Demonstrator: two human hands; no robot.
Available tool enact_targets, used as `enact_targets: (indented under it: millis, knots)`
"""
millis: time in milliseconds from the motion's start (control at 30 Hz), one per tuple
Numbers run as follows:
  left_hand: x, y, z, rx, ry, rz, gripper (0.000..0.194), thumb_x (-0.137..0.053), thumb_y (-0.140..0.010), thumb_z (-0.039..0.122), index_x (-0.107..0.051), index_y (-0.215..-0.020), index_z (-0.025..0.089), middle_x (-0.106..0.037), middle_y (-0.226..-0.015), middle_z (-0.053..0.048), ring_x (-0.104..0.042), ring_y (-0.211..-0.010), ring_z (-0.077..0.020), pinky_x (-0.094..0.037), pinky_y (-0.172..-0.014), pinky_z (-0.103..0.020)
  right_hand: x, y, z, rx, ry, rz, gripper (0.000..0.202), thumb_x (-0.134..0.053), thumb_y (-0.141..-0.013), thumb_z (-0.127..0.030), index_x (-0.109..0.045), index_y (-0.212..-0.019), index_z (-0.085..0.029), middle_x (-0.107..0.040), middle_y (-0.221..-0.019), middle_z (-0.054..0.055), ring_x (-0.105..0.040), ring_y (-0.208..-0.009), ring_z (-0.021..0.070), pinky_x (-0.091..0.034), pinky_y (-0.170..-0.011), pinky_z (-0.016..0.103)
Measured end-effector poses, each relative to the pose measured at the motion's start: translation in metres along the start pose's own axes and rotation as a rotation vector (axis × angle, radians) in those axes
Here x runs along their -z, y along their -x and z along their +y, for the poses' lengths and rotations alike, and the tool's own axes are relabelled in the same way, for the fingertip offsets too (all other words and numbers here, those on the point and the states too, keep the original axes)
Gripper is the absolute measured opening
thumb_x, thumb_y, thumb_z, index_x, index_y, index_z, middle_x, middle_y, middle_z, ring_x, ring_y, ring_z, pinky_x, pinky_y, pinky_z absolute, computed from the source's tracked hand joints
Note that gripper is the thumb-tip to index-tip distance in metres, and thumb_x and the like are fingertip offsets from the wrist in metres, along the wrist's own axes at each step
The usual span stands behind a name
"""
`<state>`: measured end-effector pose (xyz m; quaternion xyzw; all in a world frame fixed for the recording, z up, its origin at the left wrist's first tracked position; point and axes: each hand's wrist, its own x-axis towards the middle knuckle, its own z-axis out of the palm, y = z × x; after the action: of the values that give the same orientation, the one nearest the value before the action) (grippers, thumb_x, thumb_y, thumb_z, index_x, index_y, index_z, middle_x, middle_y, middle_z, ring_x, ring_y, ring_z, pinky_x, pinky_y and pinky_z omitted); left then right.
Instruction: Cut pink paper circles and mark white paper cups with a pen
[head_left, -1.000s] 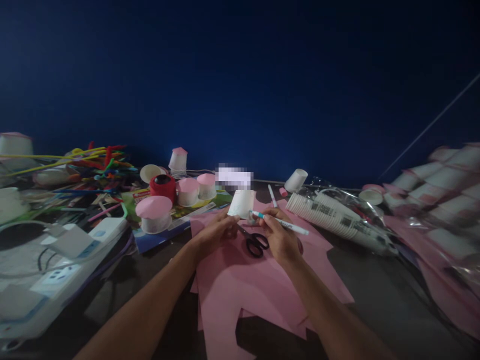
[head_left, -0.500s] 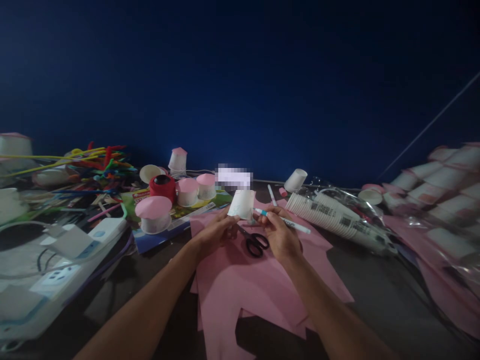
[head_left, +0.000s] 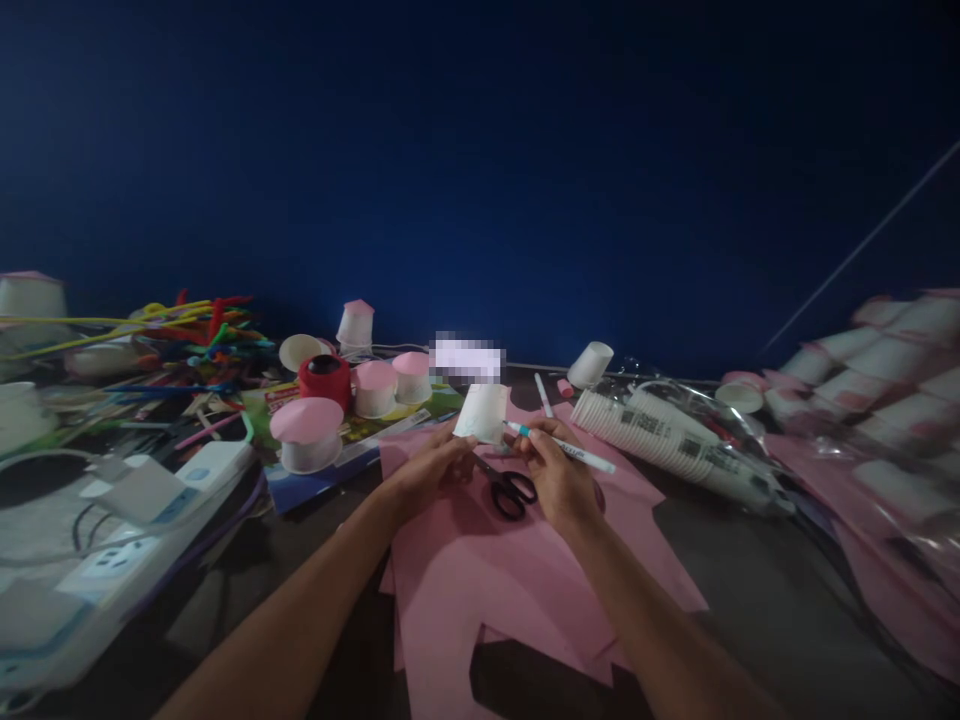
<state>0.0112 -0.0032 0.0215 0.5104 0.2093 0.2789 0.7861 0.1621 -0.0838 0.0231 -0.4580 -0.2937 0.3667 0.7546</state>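
Observation:
My left hand (head_left: pixel 444 462) is closed on the lower edge of a white paper cup (head_left: pixel 481 412), which stands upside down with faint marks on its side. In my right hand (head_left: pixel 556 470) is a white marker (head_left: pixel 591 458) with a teal band, its tip pointing left at the cup's right side. Whether the tip touches the cup I cannot tell. Black-handled scissors (head_left: pixel 511 495) lie between my hands on sheets of pink paper (head_left: pixel 517 580). The marker's cap (head_left: pixel 543 394) or a similar white pen piece rests behind my right hand.
Pink-topped cups (head_left: pixel 306 432) and a red round object (head_left: pixel 325 380) stand at left, near colourful pipe cleaners (head_left: pixel 217 325). A power strip (head_left: pixel 112 560) is at far left. Stacked paper cups (head_left: pixel 660 440) in plastic lie right, with more cups (head_left: pixel 892 370) piled beyond.
My right hand and the marker have shifted slightly left, bringing the tip closer to the cup. My left hand keeps its hold on the cup; the view has shifted slightly.

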Motion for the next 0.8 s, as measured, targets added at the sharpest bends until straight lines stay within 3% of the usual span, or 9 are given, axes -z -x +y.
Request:
enact_targets:
  millis: [267,800]
  knots:
    - [0.0001,-0.0011,-0.001,-0.038,0.014,0.004,0.018,-0.063,-0.079,0.029,-0.049,-0.084,0.018,-0.038,-0.054,0.008,-0.034,-0.047,-0.0056,-0.025,-0.048,-0.02,-0.0046,0.0038,-0.0048,0.006,-0.062,-0.035,0.007,-0.066,-0.073,-0.027,-0.061,-0.076,-0.022,-0.058,-0.062,-0.006,-0.06,-0.07,0.0131,-0.048,-0.072,0.028]
    - [-0.0028,0.0003,0.0031,0.004,0.007,0.005,0.021,-0.063,-0.078,0.031,-0.047,-0.085,0.019,-0.038,-0.052,0.008,-0.033,-0.045,-0.0055,-0.023,-0.045,-0.019,-0.001,0.0026,-0.0021,0.006,-0.032,-0.047,0.005,-0.064,-0.075,-0.026,-0.06,-0.074,-0.023,-0.057,-0.062,-0.006,-0.058,-0.067,0.0131,-0.046,-0.068,0.028]
